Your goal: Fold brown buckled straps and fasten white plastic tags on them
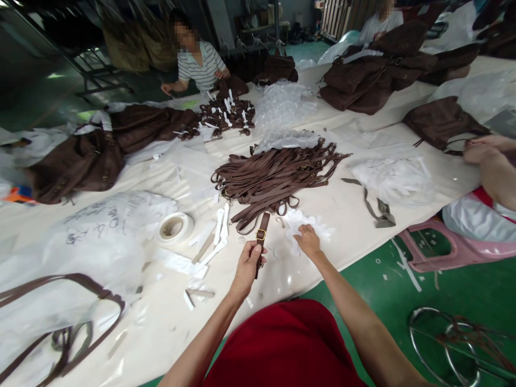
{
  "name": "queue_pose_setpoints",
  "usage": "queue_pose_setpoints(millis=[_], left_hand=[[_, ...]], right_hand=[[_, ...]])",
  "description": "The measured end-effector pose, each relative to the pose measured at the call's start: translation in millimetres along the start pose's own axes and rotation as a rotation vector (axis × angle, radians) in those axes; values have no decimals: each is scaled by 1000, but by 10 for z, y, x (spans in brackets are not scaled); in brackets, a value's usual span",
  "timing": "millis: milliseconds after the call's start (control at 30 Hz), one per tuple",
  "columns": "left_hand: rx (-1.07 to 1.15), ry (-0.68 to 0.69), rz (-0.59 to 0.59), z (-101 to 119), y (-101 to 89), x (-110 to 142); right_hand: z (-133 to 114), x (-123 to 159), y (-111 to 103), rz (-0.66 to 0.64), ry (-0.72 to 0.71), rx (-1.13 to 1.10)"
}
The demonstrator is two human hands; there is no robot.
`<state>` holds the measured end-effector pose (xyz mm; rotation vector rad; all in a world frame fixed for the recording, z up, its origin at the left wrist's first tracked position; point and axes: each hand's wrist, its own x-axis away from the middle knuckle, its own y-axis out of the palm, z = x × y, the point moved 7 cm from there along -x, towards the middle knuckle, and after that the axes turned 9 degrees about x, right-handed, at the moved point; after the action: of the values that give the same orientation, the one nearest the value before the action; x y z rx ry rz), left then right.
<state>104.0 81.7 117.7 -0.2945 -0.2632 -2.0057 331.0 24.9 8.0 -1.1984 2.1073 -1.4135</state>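
Observation:
Between the thumb and fingers of my left hand [246, 266] is a brown leather strap [260, 244] with a gold buckle, held upright above the table. My right hand [309, 242] reaches down to a loose pile of thin white pieces [322, 228], its fingers bent and pinching at the pile's near side. Just beyond my hands lies a heap of brown leather straps [274, 174], some with metal fittings. White wrapped strips [221, 226] rest to the left of the held strap.
A roll of white tape [174, 228] and a plastic bag [100, 236] lie left. Brown bags [358, 80] cover the far right; another brown bag [80, 161] lies left. Co-workers sit across and at the right, near a pink stool [439, 247]. A metal stool [447, 344] stands below right.

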Motion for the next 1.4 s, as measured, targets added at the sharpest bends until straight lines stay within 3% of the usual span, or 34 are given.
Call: queue_pose_setpoints(millis=[200, 400, 567, 700, 833, 900, 1067, 1133, 1300, 1400], left_hand=[[6, 0, 56, -5, -116, 14], [81, -25, 60, 34, -98, 30], [226, -58, 44, 106, 20, 2], [303, -56, -44, 205, 184, -43], [304, -33, -101, 299, 235, -72], [299, -4, -114, 357, 200, -75], [272, 43, -229, 469, 113, -44], [254, 46, -273, 472, 95, -26], [190, 37, -224, 428, 9, 8], [220, 56, -183, 451, -19, 33]], right_hand=[[-8, -30, -56, -38, 20, -14], [35, -41, -331, 40, 47, -174], [-243, 65, -553, 18, -47, -465], [-690, 277, -607, -191, -152, -934], [-995, 494, -665, -335, -154, -1038], [-1066, 588, -641, -448, -96, -1117], [-1195, 893, -396, -947, 114, -1336], [-1243, 979, -350, -1035, 128, -1398], [-1239, 1010, -354, -959, 126, -1509], [-1084, 895, -340, -766, 172, -1405]])
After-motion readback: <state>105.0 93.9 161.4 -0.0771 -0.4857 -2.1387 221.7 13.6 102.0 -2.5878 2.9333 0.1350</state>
